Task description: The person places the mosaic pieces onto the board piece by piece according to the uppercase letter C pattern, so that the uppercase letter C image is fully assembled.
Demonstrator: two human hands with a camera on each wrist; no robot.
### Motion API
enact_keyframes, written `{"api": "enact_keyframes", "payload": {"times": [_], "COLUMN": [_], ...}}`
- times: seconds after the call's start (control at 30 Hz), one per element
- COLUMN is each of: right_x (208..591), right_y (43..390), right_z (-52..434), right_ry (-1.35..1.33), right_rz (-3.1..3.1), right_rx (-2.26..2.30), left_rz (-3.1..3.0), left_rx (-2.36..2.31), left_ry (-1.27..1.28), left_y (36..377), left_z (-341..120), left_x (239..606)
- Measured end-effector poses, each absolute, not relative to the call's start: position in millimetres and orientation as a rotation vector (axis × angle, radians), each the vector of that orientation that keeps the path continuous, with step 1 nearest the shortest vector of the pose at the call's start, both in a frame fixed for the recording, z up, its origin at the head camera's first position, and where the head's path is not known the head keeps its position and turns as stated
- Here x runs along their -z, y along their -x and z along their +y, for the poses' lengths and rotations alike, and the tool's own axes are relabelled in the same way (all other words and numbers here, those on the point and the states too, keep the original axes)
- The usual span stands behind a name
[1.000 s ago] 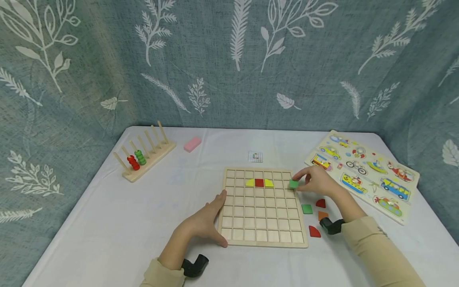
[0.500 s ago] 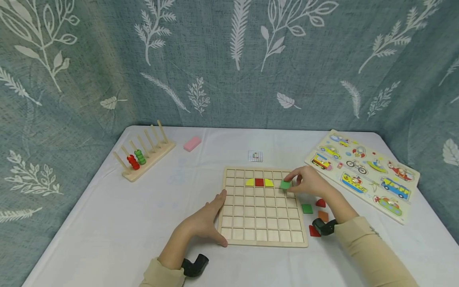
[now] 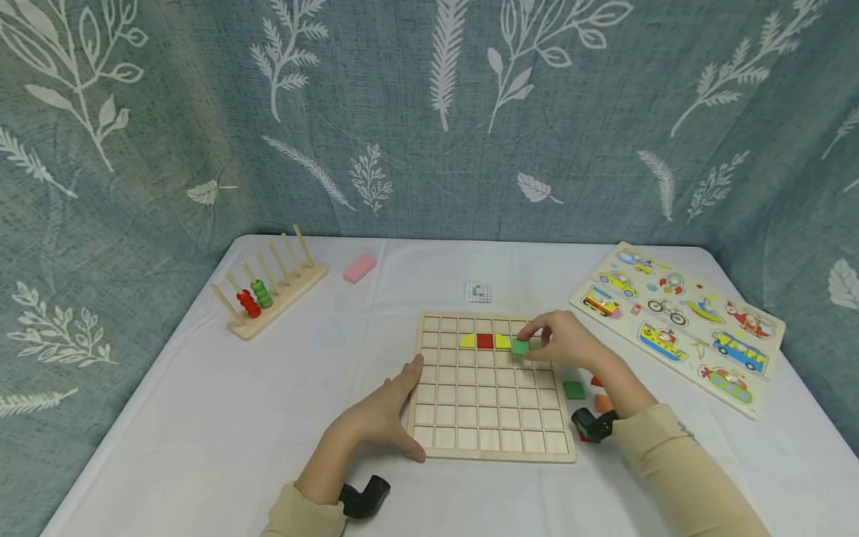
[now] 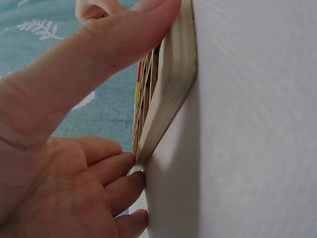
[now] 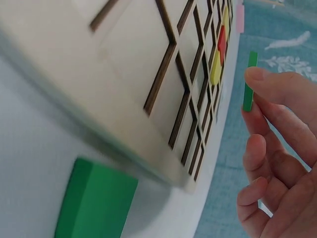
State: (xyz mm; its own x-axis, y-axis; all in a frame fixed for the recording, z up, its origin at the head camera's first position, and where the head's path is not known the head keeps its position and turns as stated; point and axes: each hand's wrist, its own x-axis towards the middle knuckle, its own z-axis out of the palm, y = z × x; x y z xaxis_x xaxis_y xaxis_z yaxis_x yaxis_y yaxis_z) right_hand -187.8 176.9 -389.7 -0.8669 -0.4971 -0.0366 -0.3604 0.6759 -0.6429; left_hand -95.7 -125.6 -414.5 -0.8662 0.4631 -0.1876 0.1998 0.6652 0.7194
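Above flat wooden grid board (image 3: 488, 388), right hand (image 3: 567, 341) pinching green square tile (image 3: 520, 346) beside yellow piece (image 3: 503, 342), not seated. Left hand (image 3: 379, 414) bracing board edge, fingers relaxed. Risk: tile coming in tilted, catching cell ridge, jamming or nudging yellow piece.

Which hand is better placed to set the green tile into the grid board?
Right. The right hand already pinches the green tile above the grid board beside the yellow piece; the left hand steadies the board's edge.
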Motion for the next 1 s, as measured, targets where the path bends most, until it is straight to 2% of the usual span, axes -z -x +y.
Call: {"api": "enact_keyframes", "payload": {"times": [1.0], "right_x": [388.2], "right_y": [189.0], "right_z": [130.8], "right_ry": [0.821], "right_rz": [2.633], "right_rx": [0.937], "left_rz": [2.525], "left_rx": [-1.033], "left_ry": [-0.533], "left_y": [95.7], "left_z": [-126.0], "left_x": [415.8]}}
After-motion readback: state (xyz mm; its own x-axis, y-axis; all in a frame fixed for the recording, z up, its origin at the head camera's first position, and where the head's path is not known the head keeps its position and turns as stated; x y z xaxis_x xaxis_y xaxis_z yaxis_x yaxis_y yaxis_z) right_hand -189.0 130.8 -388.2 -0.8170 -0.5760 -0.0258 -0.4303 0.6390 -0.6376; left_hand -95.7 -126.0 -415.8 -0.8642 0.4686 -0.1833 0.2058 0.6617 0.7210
